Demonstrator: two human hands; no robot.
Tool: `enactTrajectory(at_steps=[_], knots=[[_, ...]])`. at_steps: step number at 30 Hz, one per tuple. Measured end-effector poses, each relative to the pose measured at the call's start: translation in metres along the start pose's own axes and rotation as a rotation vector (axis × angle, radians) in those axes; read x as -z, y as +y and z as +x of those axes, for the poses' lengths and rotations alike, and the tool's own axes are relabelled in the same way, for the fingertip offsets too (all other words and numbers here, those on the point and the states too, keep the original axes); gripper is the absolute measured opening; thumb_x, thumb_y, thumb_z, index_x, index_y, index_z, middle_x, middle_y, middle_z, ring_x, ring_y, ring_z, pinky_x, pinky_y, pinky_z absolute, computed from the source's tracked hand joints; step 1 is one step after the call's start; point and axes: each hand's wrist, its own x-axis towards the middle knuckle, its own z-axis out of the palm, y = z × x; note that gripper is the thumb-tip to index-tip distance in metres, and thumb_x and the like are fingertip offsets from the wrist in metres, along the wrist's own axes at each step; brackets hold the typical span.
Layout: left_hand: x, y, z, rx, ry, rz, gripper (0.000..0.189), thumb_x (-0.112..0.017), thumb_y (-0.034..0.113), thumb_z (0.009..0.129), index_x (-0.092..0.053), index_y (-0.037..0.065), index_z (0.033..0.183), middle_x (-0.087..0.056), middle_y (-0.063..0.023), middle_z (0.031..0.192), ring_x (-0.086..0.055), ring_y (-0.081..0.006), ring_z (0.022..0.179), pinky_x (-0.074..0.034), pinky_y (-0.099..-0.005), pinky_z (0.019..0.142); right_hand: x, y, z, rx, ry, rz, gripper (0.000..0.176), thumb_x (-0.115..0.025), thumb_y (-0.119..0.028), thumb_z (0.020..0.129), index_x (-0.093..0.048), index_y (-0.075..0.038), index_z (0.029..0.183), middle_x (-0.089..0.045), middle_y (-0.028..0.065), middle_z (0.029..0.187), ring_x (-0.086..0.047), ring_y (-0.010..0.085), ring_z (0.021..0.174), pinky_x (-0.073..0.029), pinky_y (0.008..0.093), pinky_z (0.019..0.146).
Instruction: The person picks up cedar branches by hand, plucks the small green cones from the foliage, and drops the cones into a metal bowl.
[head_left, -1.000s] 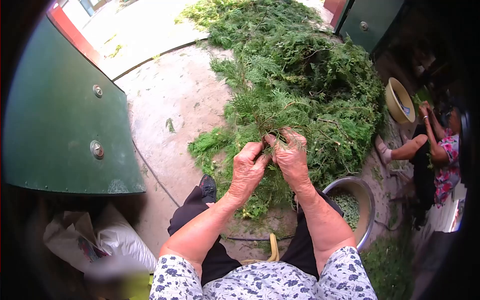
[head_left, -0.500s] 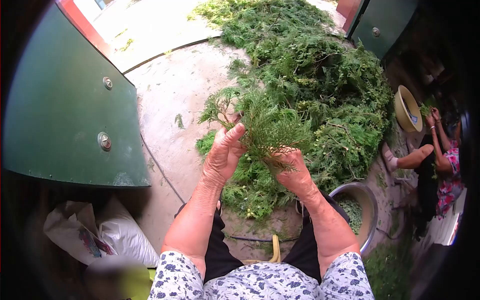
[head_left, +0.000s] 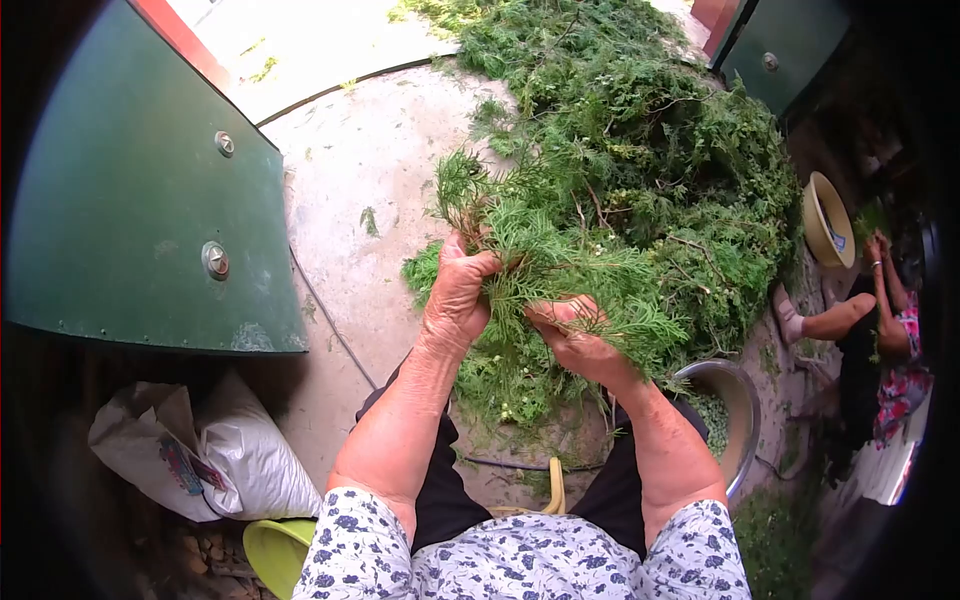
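A leafy evergreen branch [head_left: 530, 235] with flat, feathery sprays is held up in front of my lap. My left hand [head_left: 462, 290] is closed around its brownish stem, thumb on top. Close by, my right hand [head_left: 580, 342] has its fingers curled and pinched at the lower sprays, some of which lie across it. Foliage partly covers those fingertips, so any small thing between them stays hidden. Just beyond both hands spreads a large pile of cut evergreen branches [head_left: 690, 180].
By my right knee stands a metal basin [head_left: 742, 420] with small green pieces inside. A person [head_left: 880, 330] sits at the right near a cream basin [head_left: 812, 225]. Green metal doors [head_left: 130, 200] flank the opening. White sacks [head_left: 250, 450] and a yellow-green container [head_left: 275, 550] are lower left.
The branch has turned, its sprays now reaching right across my right hand. My right hand has shifted slightly and turned. The view has tilted a little, showing the yellow-green container more clearly.
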Motion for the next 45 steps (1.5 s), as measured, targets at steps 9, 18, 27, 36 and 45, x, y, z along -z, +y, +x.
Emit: enactTrajectory(at_steps=[9, 18, 27, 36, 45], knots=[[0.028, 0.005, 0.016, -0.06, 0.147, 0.031, 0.017, -0.049, 0.018, 0.089, -0.057, 0.005, 0.098, -0.062, -0.005, 0.09, -0.06, -0.0155, 0.077, -0.049, -0.0314, 0.07, 0.013, 0.001, 0.016, -0.082, -0.037, 0.525, 0.028, -0.053, 0.008, 0.071, -0.059, 0.0, 0.098, -0.058, 0.0177, 0.077, -0.056, 0.0352, 0.073, -0.045, 0.04, 0.063], [-0.004, 0.013, 0.003, 0.024, 0.103, 0.121, 0.037, -0.065, 0.031, 0.082, -0.051, 0.004, 0.104, -0.059, -0.0068, 0.1, -0.057, -0.0171, 0.085, -0.046, -0.0327, 0.071, 0.009, 0.022, 0.015, -0.239, 0.06, 1.209, 0.029, -0.056, -0.007, 0.082, -0.058, 0.0, 0.11, -0.065, 0.0061, 0.094, -0.058, 0.0129, 0.072, -0.047, 0.0258, 0.064], [-0.006, 0.0, -0.007, 0.301, -0.157, 0.421, 0.053, -0.065, 0.039, 0.08, -0.053, -0.002, 0.111, -0.062, -0.0114, 0.099, -0.061, -0.0197, 0.09, -0.049, -0.0339, 0.082, 0.023, 0.042, 0.02, -0.838, 0.321, 1.87, 0.018, -0.064, -0.005, 0.08, -0.058, 0.0, 0.096, -0.062, 0.0065, 0.079, -0.055, 0.012, 0.055, -0.045, 0.0258, 0.05], [-0.021, -0.002, -0.02, 0.432, -0.466, 0.66, 0.014, -0.072, 0.015, 0.074, -0.067, 0.004, 0.082, -0.063, 0.0016, 0.073, -0.054, -0.0056, 0.07, -0.041, -0.0217, 0.067, 0.014, 0.043, 0.024, -0.733, 0.311, 1.739, 0.02, -0.061, -0.01, 0.083, -0.057, -0.001, 0.1, -0.063, 0.0067, 0.084, -0.053, 0.0107, 0.06, -0.043, 0.0238, 0.051], [0.006, 0.006, 0.001, 0.019, 0.085, 0.331, 0.009, -0.068, 0.007, 0.076, -0.064, 0.002, 0.082, -0.063, -0.0033, 0.072, -0.059, -0.0109, 0.063, -0.047, -0.0228, 0.061, 0.026, 0.072, 0.006, -0.929, 0.609, 1.515, 0.034, -0.064, -0.035, 0.082, -0.063, -0.002, 0.091, -0.046, -0.0041, 0.065, -0.04, 0.0048, 0.048, -0.031, 0.0178, 0.043]])
